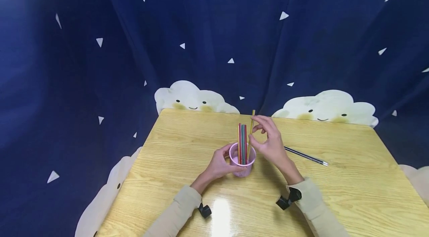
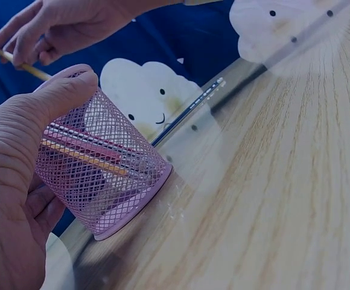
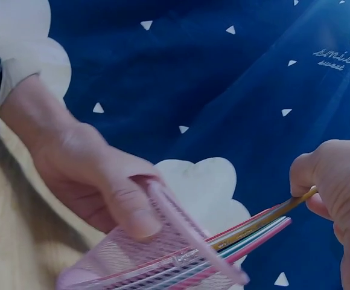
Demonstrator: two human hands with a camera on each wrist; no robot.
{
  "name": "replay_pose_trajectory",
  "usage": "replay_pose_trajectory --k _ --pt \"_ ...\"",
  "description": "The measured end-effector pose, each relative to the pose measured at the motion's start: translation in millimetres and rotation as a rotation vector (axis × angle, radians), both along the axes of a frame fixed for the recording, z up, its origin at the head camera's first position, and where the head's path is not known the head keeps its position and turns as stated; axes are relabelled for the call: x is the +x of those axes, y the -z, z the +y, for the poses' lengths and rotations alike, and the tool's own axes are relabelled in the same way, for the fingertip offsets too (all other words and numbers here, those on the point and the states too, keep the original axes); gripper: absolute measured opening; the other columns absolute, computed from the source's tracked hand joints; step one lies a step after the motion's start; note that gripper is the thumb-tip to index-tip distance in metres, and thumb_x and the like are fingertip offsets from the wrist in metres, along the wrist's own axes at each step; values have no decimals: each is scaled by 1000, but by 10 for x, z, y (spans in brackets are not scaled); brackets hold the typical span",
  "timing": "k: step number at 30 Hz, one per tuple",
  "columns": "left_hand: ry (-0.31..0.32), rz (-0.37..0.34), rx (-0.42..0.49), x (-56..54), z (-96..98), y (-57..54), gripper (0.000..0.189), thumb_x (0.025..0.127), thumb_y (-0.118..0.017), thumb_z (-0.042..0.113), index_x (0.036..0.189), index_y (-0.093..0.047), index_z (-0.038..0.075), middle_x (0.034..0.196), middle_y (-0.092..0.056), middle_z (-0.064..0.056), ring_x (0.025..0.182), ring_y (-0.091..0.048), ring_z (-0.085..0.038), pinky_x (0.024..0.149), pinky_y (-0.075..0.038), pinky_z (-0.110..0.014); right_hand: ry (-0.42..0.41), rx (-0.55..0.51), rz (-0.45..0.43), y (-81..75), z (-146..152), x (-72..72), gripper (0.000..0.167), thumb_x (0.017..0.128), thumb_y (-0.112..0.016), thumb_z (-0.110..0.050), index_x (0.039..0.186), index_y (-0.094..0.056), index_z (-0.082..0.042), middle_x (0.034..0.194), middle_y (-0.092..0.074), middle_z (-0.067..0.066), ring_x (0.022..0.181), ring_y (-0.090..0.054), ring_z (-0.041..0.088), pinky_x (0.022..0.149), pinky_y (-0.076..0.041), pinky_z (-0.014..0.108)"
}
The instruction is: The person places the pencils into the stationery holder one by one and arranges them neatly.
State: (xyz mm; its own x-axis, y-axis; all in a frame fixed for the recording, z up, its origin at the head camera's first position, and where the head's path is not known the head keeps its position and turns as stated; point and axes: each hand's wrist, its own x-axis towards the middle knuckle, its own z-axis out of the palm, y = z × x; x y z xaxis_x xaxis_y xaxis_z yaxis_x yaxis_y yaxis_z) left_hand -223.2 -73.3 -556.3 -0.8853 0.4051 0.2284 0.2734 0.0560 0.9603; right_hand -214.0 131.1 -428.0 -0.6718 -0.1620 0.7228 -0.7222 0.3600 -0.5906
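Note:
A pink mesh pencil cup [image 2: 117,160] stands on the wooden table, gripped around its side by my left hand [image 1: 222,163], thumb near the rim. Several colored pencils [image 1: 242,142] lean together inside it, in red, teal and other colors. My right hand [image 1: 270,142] pinches a yellow pencil [image 1: 251,127] near its upper part, just right of the bunch. In the head view the yellow pencil's lower end is inside the cup. Through the mesh, the left wrist view shows the lower parts of the pencils.
Two dark pencils [image 1: 306,155] with pale ends lie on the table [image 1: 187,133], right of the cup and beyond my right wrist. Behind the table's far edge hangs a dark blue curtain [image 1: 214,25] with white triangles and smiling clouds.

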Motion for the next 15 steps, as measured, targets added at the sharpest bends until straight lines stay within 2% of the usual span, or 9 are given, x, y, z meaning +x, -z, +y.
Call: replay_pose_trajectory --k 4,10,12,15 --pt "-4 -17 -6 16 9 -39 85 69 -93 -1 146 -57 4 136 -67 -15 123 -63 -39 109 -48 -60 6 26 -19 217 -6 -63 66 68 -78 25 131 -63 9 120 -61 28 82 -68 40 76 -44 25" --pt "5 -9 -1 123 -5 -255 82 71 -93 1 145 -57 1 134 -68 -17 122 -64 -39 109 -48 -61 29 49 -57 553 25 -168 73 70 -83 18 138 -64 -2 125 -64 20 84 -72 31 73 -50 37" --pt "4 3 -1 145 -9 -295 81 72 -93 3 145 -57 1 135 -68 -18 121 -64 -39 109 -48 -62 21 58 -71 614 34 -173 74 72 -84 16 139 -64 -6 127 -65 15 86 -72 28 74 -50 35" --pt "11 5 7 146 -8 -293 81 72 -93 2 145 -57 0 136 -67 -19 122 -63 -41 109 -47 -63 4 71 -82 675 48 -159 74 74 -82 15 141 -63 -9 127 -65 11 88 -72 25 77 -49 28"
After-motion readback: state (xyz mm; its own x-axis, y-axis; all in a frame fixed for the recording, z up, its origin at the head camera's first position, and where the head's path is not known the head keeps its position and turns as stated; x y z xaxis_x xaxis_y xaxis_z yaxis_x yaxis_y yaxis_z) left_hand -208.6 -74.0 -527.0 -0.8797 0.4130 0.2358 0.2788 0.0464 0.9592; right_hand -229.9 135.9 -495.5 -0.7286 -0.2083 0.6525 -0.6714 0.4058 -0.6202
